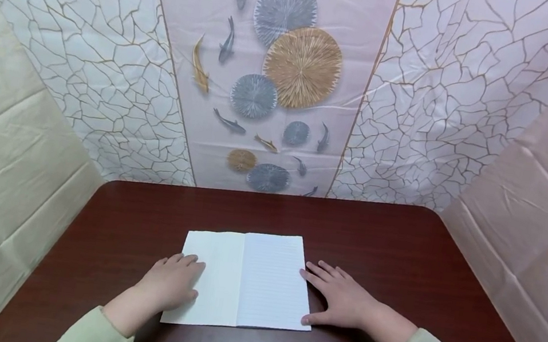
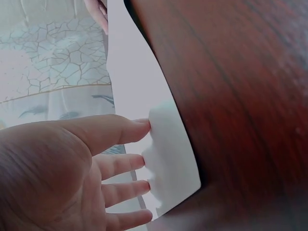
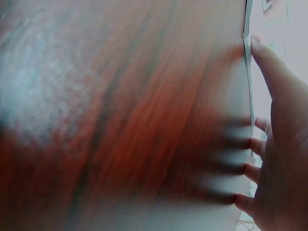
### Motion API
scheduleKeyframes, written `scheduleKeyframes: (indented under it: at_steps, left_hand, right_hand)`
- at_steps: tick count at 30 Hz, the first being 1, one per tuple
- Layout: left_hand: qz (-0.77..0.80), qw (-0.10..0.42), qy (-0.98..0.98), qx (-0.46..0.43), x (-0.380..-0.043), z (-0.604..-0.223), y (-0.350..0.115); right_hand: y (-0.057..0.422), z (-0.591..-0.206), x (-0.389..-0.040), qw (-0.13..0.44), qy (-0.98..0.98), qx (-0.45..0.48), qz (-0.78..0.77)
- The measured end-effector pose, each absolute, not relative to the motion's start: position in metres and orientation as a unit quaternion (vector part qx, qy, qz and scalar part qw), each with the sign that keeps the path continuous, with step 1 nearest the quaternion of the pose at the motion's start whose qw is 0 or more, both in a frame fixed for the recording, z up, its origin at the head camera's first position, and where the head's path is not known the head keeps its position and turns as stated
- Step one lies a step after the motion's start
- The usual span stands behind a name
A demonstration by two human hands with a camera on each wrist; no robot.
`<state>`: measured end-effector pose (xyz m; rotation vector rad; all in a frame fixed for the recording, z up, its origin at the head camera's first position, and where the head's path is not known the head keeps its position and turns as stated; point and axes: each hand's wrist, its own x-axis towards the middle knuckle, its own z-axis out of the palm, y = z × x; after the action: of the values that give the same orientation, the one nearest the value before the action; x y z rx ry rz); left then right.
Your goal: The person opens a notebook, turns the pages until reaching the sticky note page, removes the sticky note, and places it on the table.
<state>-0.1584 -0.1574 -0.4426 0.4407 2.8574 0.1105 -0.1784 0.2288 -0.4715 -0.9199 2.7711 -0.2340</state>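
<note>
A notebook (image 1: 267, 283) lies spread flat on the dark wooden table, its left page plain and its right page ruled with lines. My left hand (image 1: 172, 282) rests on the outer part of the left page, fingers spread. In the left wrist view the thumb and fingertips of the left hand (image 2: 62, 163) touch the white page (image 2: 173, 168). At the opposite side, my right hand (image 1: 340, 296) has its fingers spread, with thumb and index fingertip at the right page's edge. The right wrist view shows the other fingertips of the right hand (image 3: 284, 149) on the table.
The reddish-brown table (image 1: 374, 236) surrounds the notebook. Behind it hangs a patterned backdrop (image 1: 277, 148) with fish and round shapes. Cream cloth walls (image 1: 1, 187) flank both sides.
</note>
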Motion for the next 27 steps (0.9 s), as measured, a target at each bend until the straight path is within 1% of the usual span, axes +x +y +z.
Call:
scheduleKeyframes:
  at_steps: [6,10,14,20,27]
  left_hand:
    - [0.047,0.094,0.972,0.208,-0.158,-0.444,-0.148]
    - [0.074,0.086,0.965,0.237,-0.155,-0.445,-0.136]
    - [0.092,0.097,0.961,0.244,-0.153,-0.445,-0.125]
    - [0.08,0.102,0.957,0.258,-0.152,-0.45,-0.11]
    - [0.075,0.129,0.953,0.263,-0.149,-0.452,-0.099]
  right_hand:
    - [0.228,-0.47,-0.178,0.104,0.942,-0.311,-0.073]
    - [0.229,-0.47,-0.179,0.106,0.942,-0.31,-0.074]
    - [0.228,-0.47,-0.179,0.106,0.942,-0.311,-0.074]
    - [0.227,-0.471,-0.18,0.109,0.941,-0.312,-0.075]
    - [0.226,-0.472,-0.179,0.104,0.94,-0.317,-0.074]
